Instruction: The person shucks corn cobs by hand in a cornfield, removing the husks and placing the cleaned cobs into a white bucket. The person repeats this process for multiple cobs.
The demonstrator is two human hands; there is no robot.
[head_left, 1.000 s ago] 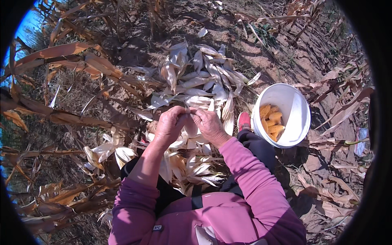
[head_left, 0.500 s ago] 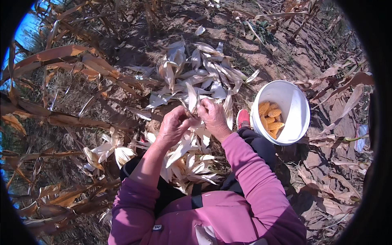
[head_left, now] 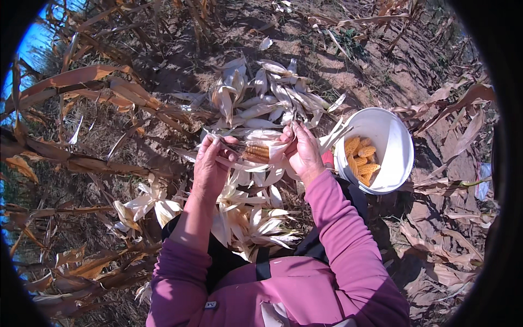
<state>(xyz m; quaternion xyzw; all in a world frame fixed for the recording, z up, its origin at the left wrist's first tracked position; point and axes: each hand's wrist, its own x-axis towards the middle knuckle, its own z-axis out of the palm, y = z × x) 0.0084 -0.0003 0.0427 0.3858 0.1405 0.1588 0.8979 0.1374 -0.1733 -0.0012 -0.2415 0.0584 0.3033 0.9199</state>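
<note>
Between my hands is an ear of corn (head_left: 257, 152), its husk partly peeled back so that a band of orange-brown kernels shows. My left hand (head_left: 211, 163) pinches pale husk and dark silk at the ear's left end. On the other side my right hand (head_left: 303, 151) is closed on the husk (head_left: 277, 151) still wrapping the right end, with loose husk leaves hanging by it. Below the ear, dry pale husks (head_left: 253, 218) lie between my legs. Just right of my right hand stands a white bucket (head_left: 399, 147) with several husked yellow ears (head_left: 359, 158) inside.
Ahead of my hands is a heap of pale husks (head_left: 261, 92) on brown soil. Dry corn stalks (head_left: 81, 158) lean in from the left, and another husk bunch (head_left: 152, 201) lies near my left forearm. Dry leaves (head_left: 452, 250) litter the ground at right.
My hands, close together before, have drawn apart to left and right. The husk is now opened and kernels show between them.
</note>
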